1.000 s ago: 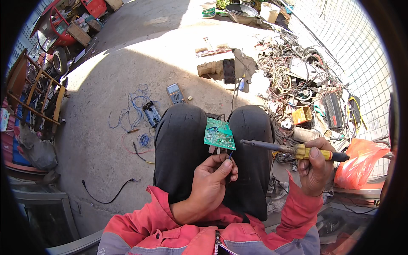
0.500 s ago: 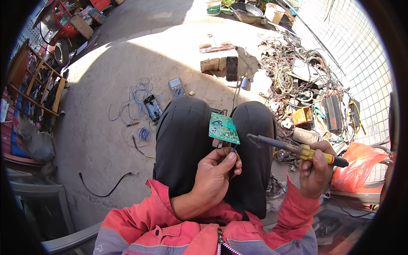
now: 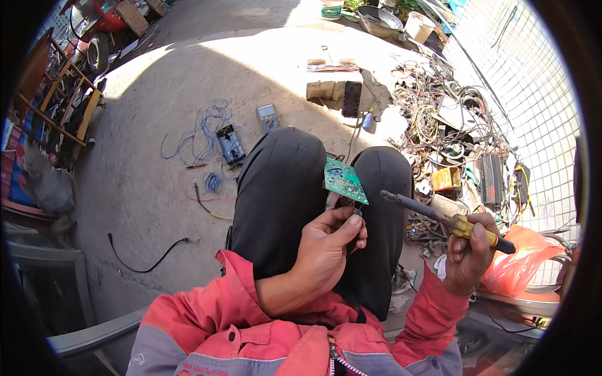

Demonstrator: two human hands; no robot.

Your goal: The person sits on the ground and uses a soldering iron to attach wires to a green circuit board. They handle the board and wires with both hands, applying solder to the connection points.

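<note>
Green circuit board (image 3: 346, 182) at the centre of the frame, tilted, between the dark-clad knees (image 3: 282, 175); what supports it from beneath cannot be told. The left hand (image 3: 332, 241), just below it, has thumb and finger pinched together on a short blue wire (image 3: 359, 211) at the board's lower edge. The right hand (image 3: 471, 254), lower right of centre, has its grip closed around the yellow handle of a soldering iron (image 3: 446, 219), whose tip points at the board but stands apart from its right edge. The step in hand appears to be readying wire and iron for a joint, with contact not yet made. The next move would seem to call for a steady left pinch and a small, controlled approach of the tip, clear of the fingertips. Upper left of centre: a meter (image 3: 268, 118) and an open blue case (image 3: 231, 145) on the floor (image 3: 157, 219).
</note>
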